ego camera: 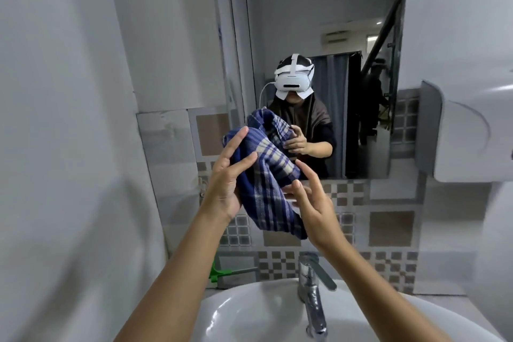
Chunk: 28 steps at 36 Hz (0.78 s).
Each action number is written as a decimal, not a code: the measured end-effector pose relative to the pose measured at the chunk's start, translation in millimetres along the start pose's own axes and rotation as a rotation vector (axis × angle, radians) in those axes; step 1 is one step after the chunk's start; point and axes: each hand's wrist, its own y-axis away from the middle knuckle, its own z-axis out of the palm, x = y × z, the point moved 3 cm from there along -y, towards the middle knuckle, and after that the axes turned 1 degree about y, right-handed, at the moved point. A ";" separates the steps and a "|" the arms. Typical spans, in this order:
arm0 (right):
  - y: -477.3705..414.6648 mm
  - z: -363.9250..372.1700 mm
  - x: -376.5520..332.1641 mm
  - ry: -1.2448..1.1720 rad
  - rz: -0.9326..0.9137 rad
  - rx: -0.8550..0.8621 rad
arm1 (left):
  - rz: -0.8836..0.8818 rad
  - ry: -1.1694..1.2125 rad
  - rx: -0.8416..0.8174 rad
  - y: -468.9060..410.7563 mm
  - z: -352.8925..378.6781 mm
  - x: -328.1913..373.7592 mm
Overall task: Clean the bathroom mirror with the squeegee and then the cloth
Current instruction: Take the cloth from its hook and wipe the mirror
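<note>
Seemingly, both hands [266, 189] bunch cloth [266, 175] before mirror [319, 8].

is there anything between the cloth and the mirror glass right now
Nothing visible. The cloth is bunched between the left hand and right hand, in front of the mirror's lower edge. The tap and sink sit lower, out of the path.

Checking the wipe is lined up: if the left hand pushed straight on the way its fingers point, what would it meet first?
Probably the mirror, the cloth in the left hand touching first; depth is unclear.
</note>
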 end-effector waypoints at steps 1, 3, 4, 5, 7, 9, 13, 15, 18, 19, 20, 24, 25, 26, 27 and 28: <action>1.8 -2.2 -0.1 -0.020 0.002 -0.016 | -0.006 0.003 -0.007 2.4 4.2 -2.4; 3.9 -6.2 -6.0 -0.067 -0.003 -0.035 | -0.018 -0.010 -0.032 7.9 11.9 -7.1; 4.1 -7.6 -9.8 -0.103 -0.009 -0.038 | -0.022 -0.026 -0.047 11.1 15.3 -9.2; 3.7 -9.0 -13.0 -0.143 -0.013 -0.039 | -0.023 -0.046 -0.065 14.4 18.0 -11.0; 2.8 -12.7 -17.5 -0.228 -0.010 -0.032 | -0.020 -0.092 -0.101 20.4 22.1 -13.8; 2.5 -16.1 -19.9 -0.336 0.001 -0.030 | -0.008 -0.145 -0.120 25.4 24.3 -15.2; 6.4 -20.5 -21.2 -0.546 0.074 -0.058 | -0.028 -0.250 -0.203 34.3 27.7 -16.8; 6.0 -27.8 -19.8 -0.494 0.070 -0.040 | -0.043 -0.309 -0.236 37.0 26.6 -16.5; 1.4 -42.0 -20.2 -0.362 0.039 -0.048 | -0.029 -0.447 -0.201 38.0 19.0 -13.1; -1.4 -46.9 -20.8 -0.333 0.033 -0.051 | -0.030 -0.482 -0.171 37.6 15.2 -12.2; -4.8 -51.5 -21.3 -0.304 0.028 -0.052 | -0.035 -0.501 -0.129 37.5 11.2 -11.7; -17.7 -67.2 -22.1 -0.241 0.066 -0.066 | -0.005 -0.466 0.032 35.0 1.2 -14.6; -20.0 -70.3 -22.5 -0.236 0.081 -0.070 | 0.008 -0.447 0.049 33.3 1.2 -15.9; -22.2 -73.4 -22.9 -0.230 0.091 -0.073 | 0.023 -0.436 0.057 31.1 2.4 -17.3; -24.4 -76.6 -23.0 -0.229 0.097 -0.074 | 0.039 -0.432 0.063 28.4 3.3 -18.5; -27.2 -79.9 -22.8 -0.230 0.100 -0.070 | 0.054 -0.431 0.068 24.9 4.2 -19.4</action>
